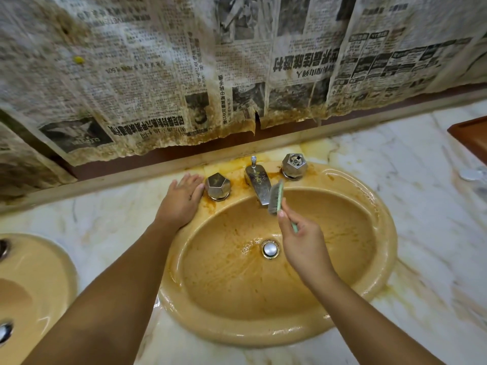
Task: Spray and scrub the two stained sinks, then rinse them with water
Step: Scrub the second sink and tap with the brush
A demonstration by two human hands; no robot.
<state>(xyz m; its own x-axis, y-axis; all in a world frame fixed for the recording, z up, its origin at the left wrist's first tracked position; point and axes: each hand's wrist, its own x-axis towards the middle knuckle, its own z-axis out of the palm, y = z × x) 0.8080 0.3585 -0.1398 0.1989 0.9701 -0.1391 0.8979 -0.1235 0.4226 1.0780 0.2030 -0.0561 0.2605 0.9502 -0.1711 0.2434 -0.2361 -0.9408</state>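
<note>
A yellow oval sink streaked with brown stains fills the middle, with a round metal drain plug at its bottom. My right hand grips the green handle of a scrub brush, whose grey bristles lie against the stained metal faucet spout. My left hand rests flat with straight fingers on the sink's back left rim, just left of the left faceted tap knob. The right tap knob stands behind the spout. A second yellow sink shows partly at the left edge.
A marble counter with yellow-brown stains surrounds both sinks. Stained old newspaper hangs on the wall behind. A reddish-brown tray corner sits at the far right, with a blurred pale object below it.
</note>
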